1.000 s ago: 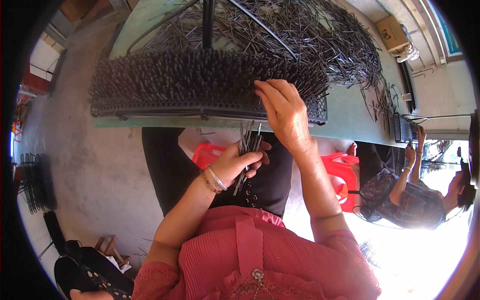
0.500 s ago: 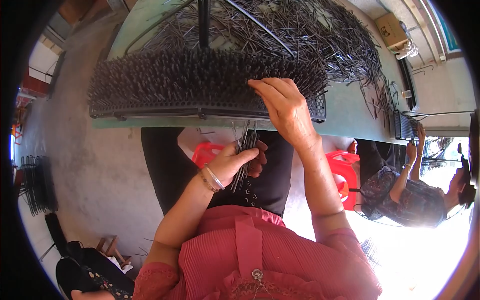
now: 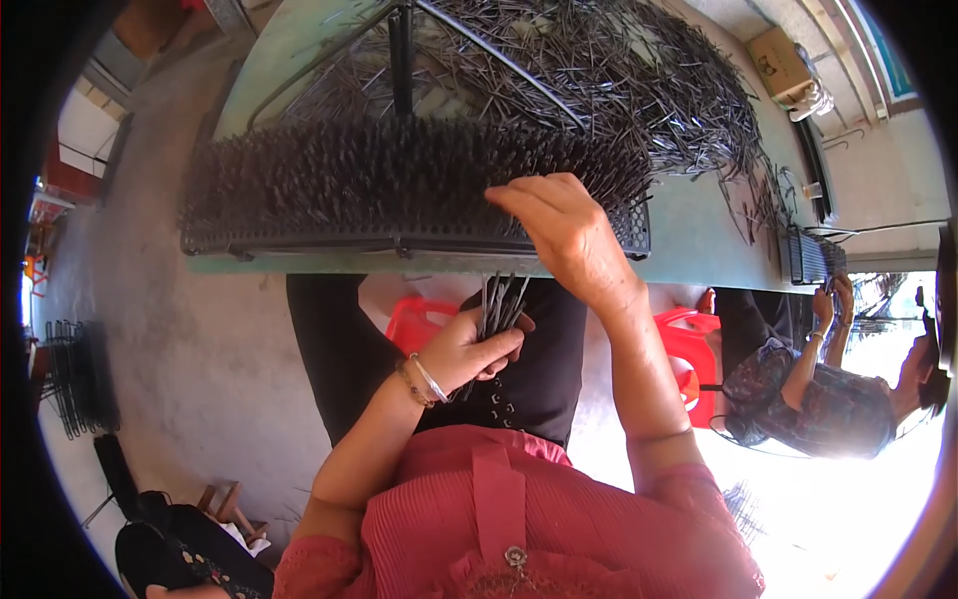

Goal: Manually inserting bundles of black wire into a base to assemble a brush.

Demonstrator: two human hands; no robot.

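Note:
My left hand point(image 3: 467, 351) is closed round a bundle of thin dark rods point(image 3: 504, 304) over my lap, below the table's front edge. The rods' upper ends fan out from the fist. A long black perforated rack point(image 3: 319, 243) lies along the table edge, packed with many short dark rods point(image 3: 339, 175) standing upright. Over the right part of the rack, my right hand point(image 3: 567, 225) has its thumb and fingers pressed together, the fingertips pointing left among the rod tops. Whatever they pinch is too small or hidden to make out.
A large heap of loose dark rods point(image 3: 619, 85) covers the far part of the green table point(image 3: 699, 225). Black metal bars point(image 3: 401, 60) rise behind the rack. At the right, a co-worker point(image 3: 813, 389) handles another rack point(image 3: 813, 257). Red plastic stools point(image 3: 684, 349) stand below.
My right hand has shifted slightly left and lower over the rack. My left hand has tilted the bundle, its fingers curled further round it. The whole view has dropped a little.

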